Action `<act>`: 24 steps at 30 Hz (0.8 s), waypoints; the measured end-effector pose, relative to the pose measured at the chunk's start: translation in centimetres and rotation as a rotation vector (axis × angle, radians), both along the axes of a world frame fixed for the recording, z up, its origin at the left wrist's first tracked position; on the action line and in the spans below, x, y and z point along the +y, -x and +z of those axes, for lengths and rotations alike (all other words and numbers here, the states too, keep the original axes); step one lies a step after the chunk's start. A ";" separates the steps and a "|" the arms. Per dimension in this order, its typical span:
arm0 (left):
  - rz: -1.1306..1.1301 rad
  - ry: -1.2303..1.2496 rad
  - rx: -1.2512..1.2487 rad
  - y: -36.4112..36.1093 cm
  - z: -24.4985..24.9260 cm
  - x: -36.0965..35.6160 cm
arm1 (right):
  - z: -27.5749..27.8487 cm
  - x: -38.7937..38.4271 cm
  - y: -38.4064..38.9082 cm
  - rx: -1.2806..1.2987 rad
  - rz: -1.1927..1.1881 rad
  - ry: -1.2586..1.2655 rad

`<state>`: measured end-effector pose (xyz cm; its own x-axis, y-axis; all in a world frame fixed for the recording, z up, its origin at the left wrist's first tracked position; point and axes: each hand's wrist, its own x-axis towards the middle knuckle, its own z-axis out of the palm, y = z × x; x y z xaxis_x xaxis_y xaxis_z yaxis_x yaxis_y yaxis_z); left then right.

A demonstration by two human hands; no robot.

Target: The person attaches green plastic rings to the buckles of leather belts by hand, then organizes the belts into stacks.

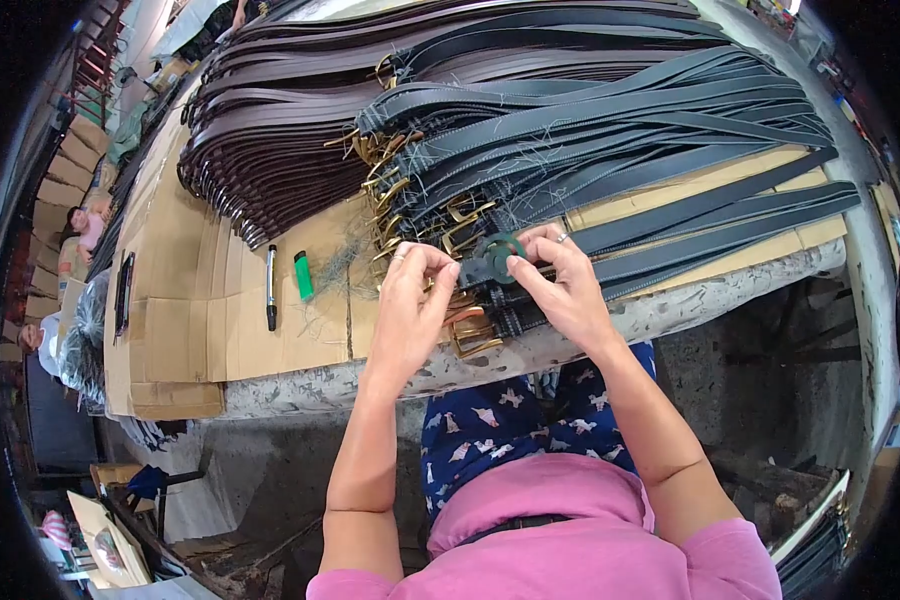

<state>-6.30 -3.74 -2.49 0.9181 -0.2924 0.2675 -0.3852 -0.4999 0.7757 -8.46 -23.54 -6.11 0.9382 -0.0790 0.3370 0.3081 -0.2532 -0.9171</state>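
Note:
My left hand (410, 300) is closed in a pinch at a black belt (478, 272), close to its buckle end. Held in my right hand (565, 285), with thumb and fingers closed, is a small tool with a dark green ring-shaped handle (505, 252); its working end is hard to make out. The two hands are close together over the near edge of a pile of black belts (610, 130). Loose thread ends stick out along these belts. Brass-coloured buckles (475, 335) lie below and between my hands.
Dark brown belts (280, 140) are stacked at the back left. A green lighter (303, 275) and a black-and-silver marker (271, 290) lie on the cardboard (180, 330), near thread scraps (345, 265). Another pen (124, 290) lies farther left. People are visible at the far left.

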 end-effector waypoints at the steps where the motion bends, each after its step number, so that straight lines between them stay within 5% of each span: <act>1: -0.006 0.018 0.018 0.1 0.0 0.3 | 0.0 0.0 0.1 0.003 0.031 0.005; 22: 0.078 0.078 0.128 0.4 0.6 0.8 | -0.1 0.0 0.8 0.008 0.122 0.072; 24: 0.133 -0.081 -0.082 -0.1 0.6 1.4 | 0.3 -0.3 1.0 0.041 0.102 0.016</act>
<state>-6.23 -2.35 -1.90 0.9263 -0.1935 0.3233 -0.3718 -0.6099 0.6999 -9.44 -23.81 -5.81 0.9540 0.0231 0.2990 0.2957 -0.2372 -0.9253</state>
